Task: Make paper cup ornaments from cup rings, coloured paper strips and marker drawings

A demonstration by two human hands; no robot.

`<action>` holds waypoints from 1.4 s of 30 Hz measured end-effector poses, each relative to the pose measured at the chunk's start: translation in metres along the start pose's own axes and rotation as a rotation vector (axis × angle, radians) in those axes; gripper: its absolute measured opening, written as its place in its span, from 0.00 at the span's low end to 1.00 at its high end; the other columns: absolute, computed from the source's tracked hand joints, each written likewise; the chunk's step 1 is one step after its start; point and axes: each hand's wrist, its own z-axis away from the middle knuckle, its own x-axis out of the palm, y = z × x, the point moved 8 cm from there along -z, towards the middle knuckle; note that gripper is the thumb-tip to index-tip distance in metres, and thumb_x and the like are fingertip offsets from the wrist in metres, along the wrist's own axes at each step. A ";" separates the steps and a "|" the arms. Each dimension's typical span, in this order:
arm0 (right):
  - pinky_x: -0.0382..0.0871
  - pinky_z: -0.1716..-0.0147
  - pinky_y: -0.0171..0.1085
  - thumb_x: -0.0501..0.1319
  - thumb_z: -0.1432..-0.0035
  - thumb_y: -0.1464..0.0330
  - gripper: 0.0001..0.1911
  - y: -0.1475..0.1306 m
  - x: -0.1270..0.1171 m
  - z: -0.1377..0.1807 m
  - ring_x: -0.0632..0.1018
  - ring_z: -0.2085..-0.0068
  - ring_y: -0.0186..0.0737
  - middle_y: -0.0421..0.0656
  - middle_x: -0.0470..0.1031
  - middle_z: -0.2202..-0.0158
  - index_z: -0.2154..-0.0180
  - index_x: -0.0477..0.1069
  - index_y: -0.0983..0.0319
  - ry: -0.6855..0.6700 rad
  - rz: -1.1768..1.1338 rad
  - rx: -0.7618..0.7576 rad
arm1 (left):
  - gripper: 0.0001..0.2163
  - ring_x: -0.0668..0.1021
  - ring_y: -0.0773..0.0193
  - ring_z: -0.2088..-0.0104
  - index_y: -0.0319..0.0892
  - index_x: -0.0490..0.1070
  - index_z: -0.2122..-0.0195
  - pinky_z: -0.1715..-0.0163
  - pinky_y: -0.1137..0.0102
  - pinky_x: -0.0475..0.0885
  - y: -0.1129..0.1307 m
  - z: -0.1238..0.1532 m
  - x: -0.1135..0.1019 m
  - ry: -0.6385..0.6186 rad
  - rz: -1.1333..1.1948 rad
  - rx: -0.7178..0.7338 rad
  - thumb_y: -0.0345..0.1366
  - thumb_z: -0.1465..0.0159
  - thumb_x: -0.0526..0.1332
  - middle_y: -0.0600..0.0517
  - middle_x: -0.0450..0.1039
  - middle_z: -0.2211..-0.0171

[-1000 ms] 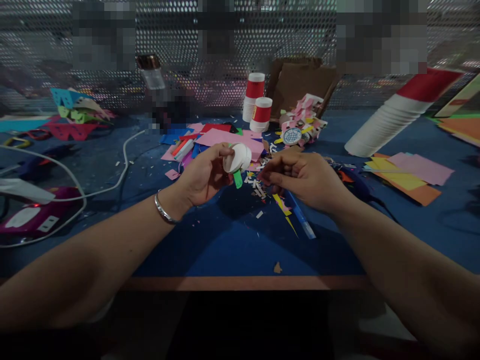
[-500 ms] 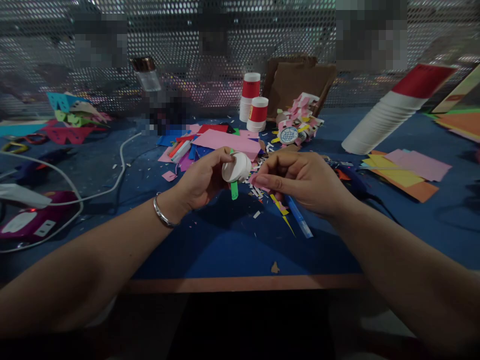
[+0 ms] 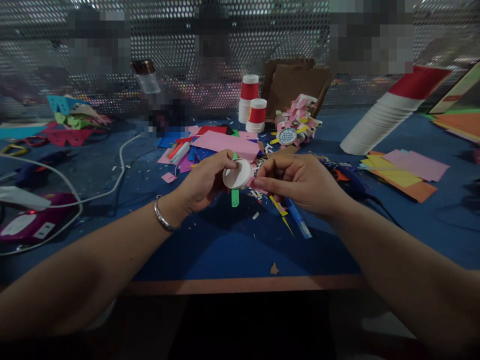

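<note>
We're gripping the white paper cup (image 3: 237, 175) in our left hand (image 3: 204, 182) above the blue table (image 3: 225, 250), seemingly light and crushable, best held by its rim, while our right hand (image 3: 300, 182) is pinching a pink paper scrap (image 3: 252, 183) against it

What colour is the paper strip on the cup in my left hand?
Green strip on the cup; head view.

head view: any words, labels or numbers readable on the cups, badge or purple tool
Nothing readable.
Small white paper cup in the left hand and pink paper scrap in the right hand: no print shows.
Round white globe-grid badge: no legible letters.
Red-and-white paper cups: yellowish mark, too blurred.
Purple plastic tool: white labels, too blurred.
</note>
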 end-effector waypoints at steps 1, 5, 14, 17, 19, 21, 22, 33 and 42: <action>0.65 0.80 0.34 0.79 0.46 0.55 0.19 0.000 0.000 0.000 0.72 0.78 0.30 0.37 0.75 0.75 0.69 0.76 0.61 -0.002 -0.001 0.001 | 0.06 0.68 0.69 0.75 0.43 0.67 0.71 0.77 0.73 0.62 0.000 0.000 0.000 -0.004 -0.005 0.000 0.33 0.46 0.65 0.55 0.65 0.73; 0.64 0.81 0.34 0.80 0.47 0.57 0.19 0.000 0.001 0.001 0.71 0.79 0.30 0.36 0.74 0.76 0.69 0.76 0.60 -0.009 -0.015 0.012 | 0.07 0.69 0.69 0.75 0.43 0.68 0.69 0.77 0.73 0.63 0.000 0.000 0.001 0.000 -0.004 -0.006 0.33 0.47 0.65 0.55 0.66 0.73; 0.62 0.83 0.32 0.81 0.49 0.56 0.20 0.003 0.001 0.002 0.71 0.79 0.28 0.35 0.73 0.77 0.69 0.76 0.60 0.002 -0.061 0.036 | 0.08 0.71 0.68 0.75 0.43 0.66 0.70 0.76 0.74 0.65 -0.001 0.000 0.002 -0.011 -0.009 0.003 0.34 0.47 0.66 0.55 0.68 0.73; 0.63 0.83 0.31 0.81 0.50 0.56 0.21 0.003 0.001 0.002 0.71 0.79 0.28 0.35 0.73 0.77 0.69 0.76 0.62 0.001 -0.084 0.020 | 0.08 0.70 0.68 0.76 0.43 0.66 0.70 0.77 0.74 0.65 -0.002 -0.001 0.002 -0.022 -0.009 0.000 0.34 0.47 0.65 0.55 0.67 0.74; 0.63 0.83 0.31 0.81 0.50 0.56 0.21 0.003 0.001 0.002 0.71 0.80 0.27 0.35 0.74 0.77 0.69 0.76 0.63 -0.007 -0.105 0.007 | 0.08 0.71 0.68 0.76 0.43 0.66 0.69 0.77 0.74 0.65 -0.002 -0.001 0.002 -0.026 -0.004 0.001 0.34 0.47 0.65 0.56 0.67 0.74; 0.64 0.83 0.30 0.81 0.50 0.57 0.21 0.004 0.001 0.002 0.71 0.80 0.27 0.35 0.74 0.77 0.69 0.76 0.63 -0.006 -0.119 0.008 | 0.08 0.71 0.69 0.76 0.43 0.66 0.70 0.77 0.74 0.65 -0.001 -0.002 0.002 -0.026 0.006 0.005 0.34 0.48 0.66 0.56 0.67 0.74; 0.64 0.83 0.30 0.82 0.50 0.57 0.21 0.005 0.001 0.002 0.72 0.80 0.27 0.35 0.74 0.77 0.69 0.76 0.63 -0.004 -0.123 0.013 | 0.09 0.71 0.69 0.76 0.43 0.66 0.70 0.77 0.74 0.65 -0.001 -0.002 0.003 -0.024 0.013 0.004 0.34 0.48 0.66 0.56 0.67 0.74; 0.68 0.80 0.30 0.82 0.49 0.58 0.20 0.002 -0.007 0.000 0.74 0.78 0.28 0.36 0.75 0.77 0.69 0.77 0.63 -0.014 -0.093 -0.011 | 0.06 0.70 0.70 0.78 0.41 0.70 0.70 0.78 0.74 0.70 0.003 -0.001 0.001 -0.065 0.097 -0.045 0.32 0.48 0.66 0.55 0.68 0.75; 0.70 0.78 0.28 0.81 0.47 0.61 0.17 -0.005 -0.011 0.004 0.74 0.77 0.27 0.37 0.77 0.74 0.66 0.81 0.64 -0.023 -0.218 -0.045 | 0.08 0.77 0.64 0.74 0.37 0.78 0.68 0.75 0.69 0.80 0.001 0.009 0.021 -0.369 0.122 -0.135 0.33 0.49 0.70 0.50 0.77 0.73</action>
